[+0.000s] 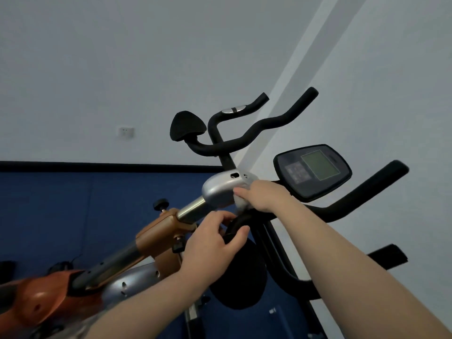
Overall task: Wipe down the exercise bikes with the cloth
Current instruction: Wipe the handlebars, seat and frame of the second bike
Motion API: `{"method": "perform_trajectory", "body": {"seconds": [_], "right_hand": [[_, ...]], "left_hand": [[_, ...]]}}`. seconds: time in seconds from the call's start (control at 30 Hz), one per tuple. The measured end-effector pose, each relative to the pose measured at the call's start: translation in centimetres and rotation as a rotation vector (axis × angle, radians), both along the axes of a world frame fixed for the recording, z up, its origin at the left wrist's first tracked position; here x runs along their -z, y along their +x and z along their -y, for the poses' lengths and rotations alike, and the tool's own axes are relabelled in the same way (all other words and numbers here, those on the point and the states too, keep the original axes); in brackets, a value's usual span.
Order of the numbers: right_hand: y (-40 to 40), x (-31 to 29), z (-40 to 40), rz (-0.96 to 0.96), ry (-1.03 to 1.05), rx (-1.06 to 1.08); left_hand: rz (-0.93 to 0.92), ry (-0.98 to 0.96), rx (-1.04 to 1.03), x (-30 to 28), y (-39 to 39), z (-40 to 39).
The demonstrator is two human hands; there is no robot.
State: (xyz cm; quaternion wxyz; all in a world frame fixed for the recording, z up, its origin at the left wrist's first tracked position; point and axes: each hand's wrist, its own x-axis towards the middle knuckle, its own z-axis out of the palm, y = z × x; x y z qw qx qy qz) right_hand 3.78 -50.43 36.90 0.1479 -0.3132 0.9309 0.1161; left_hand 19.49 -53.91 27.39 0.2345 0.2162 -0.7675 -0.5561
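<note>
- pressing a small white cloth [241, 201] against the silver moulded housing [220, 189] at the top of the orange and black exercise bike [156, 238], our right hand [263, 195] has its fingers curled round the cloth.
- our left hand [210, 243] grips a black padded handlebar loop [234, 228] just below that housing, thumb and fingers wrapped round it.
- the cloth shows only as a pale wad between our right fingers and the housing's lower edge.
- a black console with a greenish screen [313, 171] sits just right of our right hand.
- black curved handlebars [256, 128] rise behind the housing, against a pale grey wall [97, 69].
- a white wall socket [126, 132] sits on that wall above a dark blue panel [73, 204].
</note>
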Motion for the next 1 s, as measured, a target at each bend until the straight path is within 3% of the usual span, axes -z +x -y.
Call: {"method": "perform_trajectory", "body": {"seconds": [0.37, 0.53, 0.7, 1.0], "right_hand": [[1.2, -0.4, 0.2, -0.022, 0.094, 0.000], [1.9, -0.4, -0.1, -0.115, 0.259, -0.124], [0.7, -1.2, 0.9, 0.153, 0.148, -0.024], [-0.3, -0.5, -0.3, 0.121, 0.132, -0.168]], "left_hand": [[0.006, 0.008, 0.007, -0.3, 0.2, -0.1], [0.004, 0.004, -0.004, -0.3, 0.3, -0.2], [-0.002, 0.000, -0.011, -0.3, 0.3, -0.2], [0.019, -0.013, -0.017, -0.2, 0.2, -0.2]]}}
